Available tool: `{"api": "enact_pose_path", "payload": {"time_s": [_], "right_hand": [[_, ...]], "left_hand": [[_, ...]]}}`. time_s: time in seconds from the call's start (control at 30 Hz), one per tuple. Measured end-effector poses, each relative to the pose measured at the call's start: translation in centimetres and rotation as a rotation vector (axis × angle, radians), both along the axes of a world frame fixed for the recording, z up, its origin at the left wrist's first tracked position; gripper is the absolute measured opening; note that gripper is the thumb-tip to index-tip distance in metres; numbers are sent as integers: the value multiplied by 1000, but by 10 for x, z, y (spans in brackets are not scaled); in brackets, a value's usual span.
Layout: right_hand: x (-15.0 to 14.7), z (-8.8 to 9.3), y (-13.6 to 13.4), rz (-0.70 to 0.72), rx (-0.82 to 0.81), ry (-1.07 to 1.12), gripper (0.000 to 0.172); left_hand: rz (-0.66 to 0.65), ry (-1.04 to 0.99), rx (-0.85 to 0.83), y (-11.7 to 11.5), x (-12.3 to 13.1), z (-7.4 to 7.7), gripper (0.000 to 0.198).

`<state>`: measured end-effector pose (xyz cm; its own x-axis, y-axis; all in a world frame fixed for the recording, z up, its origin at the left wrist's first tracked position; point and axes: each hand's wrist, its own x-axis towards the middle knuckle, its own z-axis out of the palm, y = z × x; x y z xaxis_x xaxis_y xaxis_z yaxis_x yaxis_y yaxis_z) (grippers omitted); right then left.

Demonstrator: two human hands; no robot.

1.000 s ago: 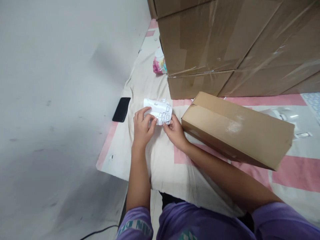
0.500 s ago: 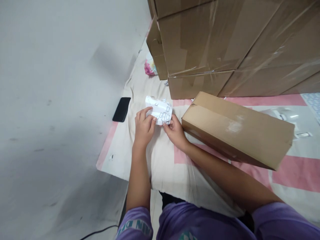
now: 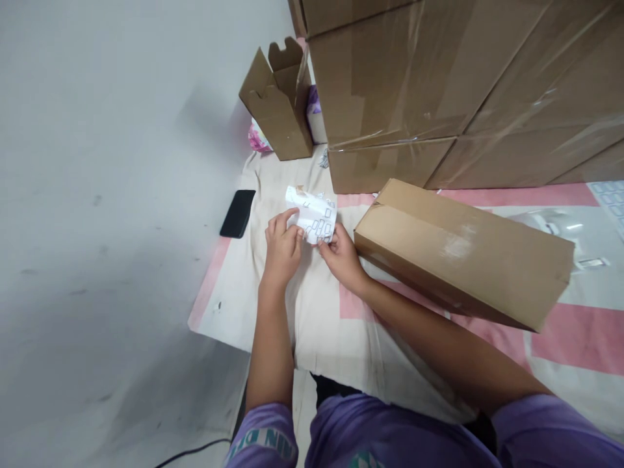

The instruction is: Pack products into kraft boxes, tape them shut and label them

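Both hands hold a small white sheet of stickers (image 3: 314, 214) with little dark-outlined rectangles on it, just above a cream and pink cloth (image 3: 316, 312). My left hand (image 3: 281, 246) pinches the sheet's left lower edge, fingers closed on it. My right hand (image 3: 341, 253) pinches its lower right corner. A long closed cardboard box (image 3: 463, 253) lies right beside my right hand.
A black phone (image 3: 237, 212) lies at the cloth's left edge on the grey floor. A small open cardboard box (image 3: 279, 104) stands behind, beside a pink packet (image 3: 257, 138). Large taped cartons (image 3: 439, 84) are stacked at the back right. Sticker sheets (image 3: 609, 198) lie far right.
A small open cardboard box has come into view from behind the stacked cartons and slid left. My hands keep the sticker sheet, shifted only slightly.
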<state>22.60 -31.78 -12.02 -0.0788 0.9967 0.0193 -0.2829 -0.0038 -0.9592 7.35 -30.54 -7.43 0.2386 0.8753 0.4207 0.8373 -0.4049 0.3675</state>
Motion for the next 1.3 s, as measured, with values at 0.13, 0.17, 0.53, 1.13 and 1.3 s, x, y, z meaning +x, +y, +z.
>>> {"api": "enact_pose_path", "payload": {"time_s": [0.13,0.17,0.53,1.13,1.3], "right_hand": [[-1,-2,1,-9,-1,3,27],[-1,-2,1,-11,-1,-2,27],[2,1,-3,38,119,-172,10],[9,15,-4,310,2,-137,20],[8,10,-5,302,34,-39,69]], "left_hand": [[-13,16,-11,0,2,0,27],[-12,19,-14,-1,3,0,28],[145,-210,221,-1,-14,6,27],[133,-354,352,1,-12,7,39],[140,-373,331,2,-12,3,39]]}}
